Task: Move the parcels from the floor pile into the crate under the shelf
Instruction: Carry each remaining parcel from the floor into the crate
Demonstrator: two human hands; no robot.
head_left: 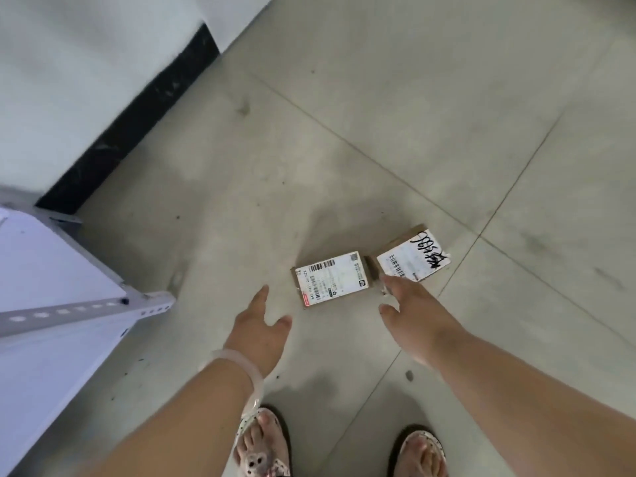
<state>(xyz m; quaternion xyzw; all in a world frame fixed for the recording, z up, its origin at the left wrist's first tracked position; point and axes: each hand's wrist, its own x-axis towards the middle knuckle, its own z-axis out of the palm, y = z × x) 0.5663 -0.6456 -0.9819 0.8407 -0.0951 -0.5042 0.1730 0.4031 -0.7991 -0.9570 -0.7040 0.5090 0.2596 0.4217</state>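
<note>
On the floor (pixel 378 115), two parcels (pixel 332 278) just beyond left hand (pixel 258 333) and right hand (pixel 413 315), both spread wide, empty.

The left hand (pixel 260 330) is extended forward and downward, palm down, with fingers straight and thumb set apart. The right hand (pixel 414 313) is extended likewise, fingers relaxed and parted.

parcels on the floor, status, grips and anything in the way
Left grip open, right grip open, both reaching down, holding nothing. Two parcels flat on floor, side by side: printed-label parcel, scrawled-label parcel. Path clear; crate not in view.
</note>
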